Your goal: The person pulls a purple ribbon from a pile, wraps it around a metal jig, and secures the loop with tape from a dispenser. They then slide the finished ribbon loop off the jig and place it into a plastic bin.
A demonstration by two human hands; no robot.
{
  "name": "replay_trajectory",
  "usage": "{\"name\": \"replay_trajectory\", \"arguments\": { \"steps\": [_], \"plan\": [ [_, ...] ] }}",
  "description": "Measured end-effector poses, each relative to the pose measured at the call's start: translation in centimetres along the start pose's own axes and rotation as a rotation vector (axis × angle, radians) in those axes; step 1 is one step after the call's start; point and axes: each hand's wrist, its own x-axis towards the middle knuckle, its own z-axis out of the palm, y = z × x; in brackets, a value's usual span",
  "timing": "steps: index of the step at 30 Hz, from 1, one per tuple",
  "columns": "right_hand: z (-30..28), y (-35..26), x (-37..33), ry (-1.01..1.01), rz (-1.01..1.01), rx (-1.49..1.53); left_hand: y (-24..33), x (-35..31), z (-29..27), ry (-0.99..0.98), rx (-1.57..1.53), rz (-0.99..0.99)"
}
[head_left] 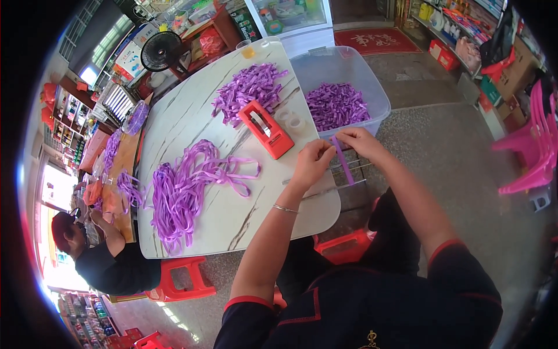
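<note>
A purple ribbon strip (345,164) hangs between my two hands, just beyond the table's right edge. The fingers of my left hand (313,163) are closed in a pinch by its upper part. My right hand (361,143) pinches near the strip's top from the other side; the fingertips hide the exact grip. On the white marbled table (256,200), a red tape dispenser (267,130) stands left of my hands, with clear tape rolls (295,122) beside it. A loose bundle of long purple ribbons (186,186) lies farther left. Behind the dispenser is a heap of folded purple ribbons (250,88).
A translucent plastic bin (375,96) with many short purple ribbon pieces (337,106) stands past my hands. A cup (247,51) sits at the table's far end. Another person (110,256) works at the left by a wooden table (125,157). Pink chairs (532,145) stand right.
</note>
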Motion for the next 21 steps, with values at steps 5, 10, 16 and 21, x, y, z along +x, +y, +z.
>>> {"name": "replay_trajectory", "arguments": {
  "steps": [5, 10, 16, 21],
  "plan": [
    [0.4, -0.2, -0.9, 0.058, 0.081, -0.082, 0.1, -0.1, -0.1, -0.042, 0.164, 0.164],
    [0.5, 3.1, -2.3, 0.063, 0.191, 0.006, 1.1, -0.4, 0.5, -0.055, 0.486, 0.212],
    [4.0, 3.9, -10.5, 0.178, 0.282, 0.299, 1.5, -0.6, 0.5, -0.116, 0.634, 0.175],
    [5.5, 4.5, -12.4, 0.285, 0.173, 0.510, 2.0, -0.4, 0.6, -0.159, 0.683, 0.118]
  ]
}}
